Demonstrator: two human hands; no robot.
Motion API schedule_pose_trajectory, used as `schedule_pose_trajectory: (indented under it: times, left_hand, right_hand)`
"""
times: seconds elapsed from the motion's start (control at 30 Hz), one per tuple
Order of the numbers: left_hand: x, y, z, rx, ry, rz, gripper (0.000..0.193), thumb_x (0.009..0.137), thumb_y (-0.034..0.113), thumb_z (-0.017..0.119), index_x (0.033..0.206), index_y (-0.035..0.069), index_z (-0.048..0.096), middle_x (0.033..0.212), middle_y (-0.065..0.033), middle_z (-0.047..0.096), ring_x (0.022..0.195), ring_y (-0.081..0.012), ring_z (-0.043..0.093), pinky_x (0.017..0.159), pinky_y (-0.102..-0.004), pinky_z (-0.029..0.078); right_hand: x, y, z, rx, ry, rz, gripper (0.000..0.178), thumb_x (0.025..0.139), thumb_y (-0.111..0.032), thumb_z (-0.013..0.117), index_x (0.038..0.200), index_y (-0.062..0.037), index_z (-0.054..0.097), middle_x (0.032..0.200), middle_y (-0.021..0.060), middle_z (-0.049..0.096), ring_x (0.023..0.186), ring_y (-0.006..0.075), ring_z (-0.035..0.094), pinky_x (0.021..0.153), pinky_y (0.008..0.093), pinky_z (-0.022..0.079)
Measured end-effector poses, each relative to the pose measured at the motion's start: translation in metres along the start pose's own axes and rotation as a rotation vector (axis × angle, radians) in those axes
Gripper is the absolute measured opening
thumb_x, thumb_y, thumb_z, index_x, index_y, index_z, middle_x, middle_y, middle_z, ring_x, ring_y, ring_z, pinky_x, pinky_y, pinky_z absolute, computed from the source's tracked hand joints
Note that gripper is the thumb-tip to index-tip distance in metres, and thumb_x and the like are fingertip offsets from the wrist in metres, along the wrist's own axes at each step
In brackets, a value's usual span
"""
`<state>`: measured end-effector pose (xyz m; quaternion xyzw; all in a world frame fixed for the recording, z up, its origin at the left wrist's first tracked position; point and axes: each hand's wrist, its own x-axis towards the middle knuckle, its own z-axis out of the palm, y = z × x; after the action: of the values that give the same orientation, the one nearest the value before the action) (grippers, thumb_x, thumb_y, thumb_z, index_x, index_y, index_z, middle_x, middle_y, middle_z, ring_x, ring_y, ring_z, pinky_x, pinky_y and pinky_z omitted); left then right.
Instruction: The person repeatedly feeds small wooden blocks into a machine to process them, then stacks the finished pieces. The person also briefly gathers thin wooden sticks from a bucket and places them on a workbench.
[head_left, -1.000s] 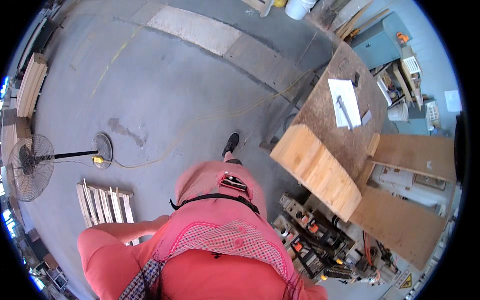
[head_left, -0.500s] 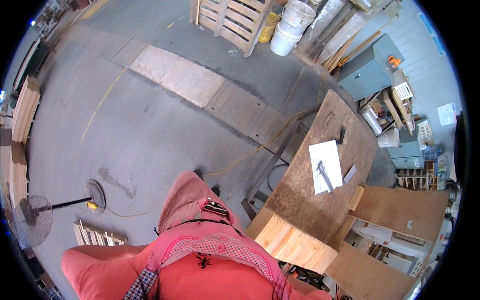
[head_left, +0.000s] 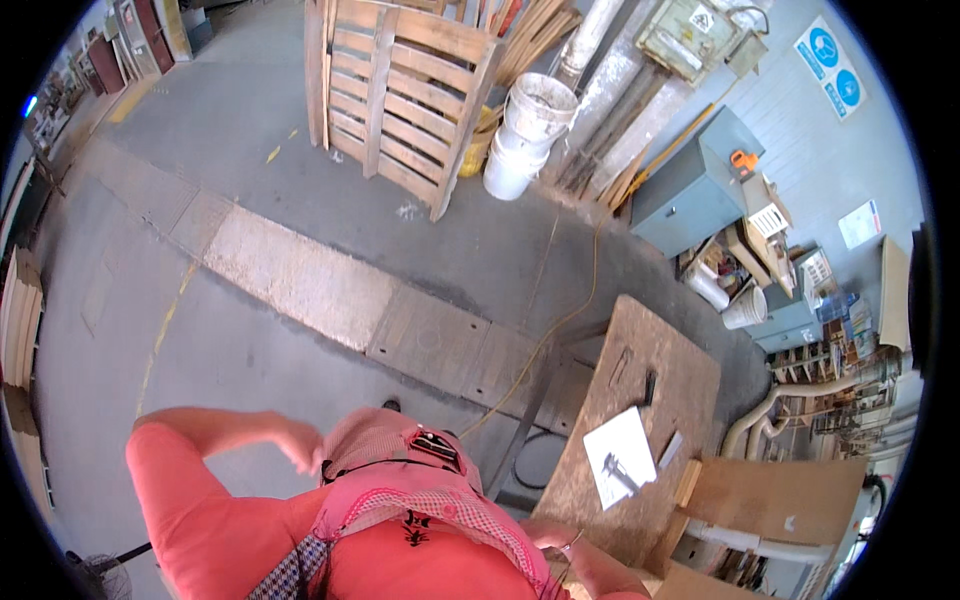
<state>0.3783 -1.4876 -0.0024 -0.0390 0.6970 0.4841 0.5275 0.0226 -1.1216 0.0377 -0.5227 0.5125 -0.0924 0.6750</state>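
My left arm, in a coral sleeve, is bent across my body. My left hand (head_left: 300, 446) is blurred just beside my chest, and nothing shows in it. My right hand (head_left: 574, 548) is low at the frame's bottom, by the near end of a worn wooden workbench (head_left: 610, 490). It is partly hidden by my checked apron, and its grip cannot be made out. On the bench lie a white sheet of paper (head_left: 612, 445) with a dark tool (head_left: 622, 472) on it, a black marker (head_left: 650, 386) and a small grey bar (head_left: 671, 449).
A wooden pallet (head_left: 400, 90) leans upright at the back, with white buckets (head_left: 528, 135) and long boards beside it. A grey metal cabinet (head_left: 690, 190) and cluttered shelves stand right. A yellow cable (head_left: 590, 290) runs over the concrete floor. Brown panels (head_left: 775, 495) lean beside the bench.
The view has swung up and forward, so the pallet and buckets now show. My left hand has come up to my chest, and the fan and slat stack have left the view.
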Motion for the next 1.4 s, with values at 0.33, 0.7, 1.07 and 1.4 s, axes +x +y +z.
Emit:
schedule_pose_trajectory:
  times: [0.33,0.7,1.07,1.4]
  left_hand:
    - [0.082,0.089,-0.360,0.128,0.880,0.403,0.022,0.081,0.024,0.049,0.091,0.010,0.063,0.082,-0.0138,0.064,0.075,-0.0324,0.061,0.066,-0.0406,0.047]
    - [0.053,0.067,-0.554,-0.390,1.150,0.266,0.026,0.079,0.022,0.055,0.099,0.008,0.064,0.087,-0.0112,0.066,0.081,-0.0230,0.062,0.073,-0.0333,0.048]
    - [0.010,0.066,-0.784,-0.795,1.247,0.400,0.021,0.084,0.009,0.052,0.100,0.000,0.060,0.084,-0.0067,0.064,0.077,-0.0117,0.058,0.070,-0.0249,0.047]
    - [-0.070,0.083,-0.973,-0.695,1.740,0.690,0.016,0.082,-0.001,0.053,0.096,0.001,0.062,0.077,-0.0041,0.063,0.067,-0.0062,0.054,0.061,-0.0208,0.045]
  right_hand:
    - [0.139,0.019,-0.279,-0.392,0.614,0.227,0.023,0.072,-0.028,0.058,0.087,-0.0115,0.064,0.077,0.0127,0.064,0.074,0.0321,0.061,0.064,0.0391,0.049]
    - [0.247,-0.023,-0.617,-0.737,0.626,-0.008,0.019,0.073,-0.021,0.056,0.083,-0.0057,0.061,0.077,0.0138,0.062,0.074,0.0341,0.060,0.065,0.0425,0.048]
    - [0.305,-0.071,-0.864,-0.580,0.641,0.067,0.024,0.072,-0.025,0.062,0.088,-0.0072,0.064,0.080,0.0131,0.064,0.075,0.0306,0.061,0.066,0.0379,0.048]
    - [0.363,-0.111,-1.088,-0.356,0.668,0.008,0.020,0.074,-0.017,0.065,0.088,-0.0038,0.064,0.072,0.0078,0.063,0.065,0.0171,0.059,0.061,0.0290,0.046]
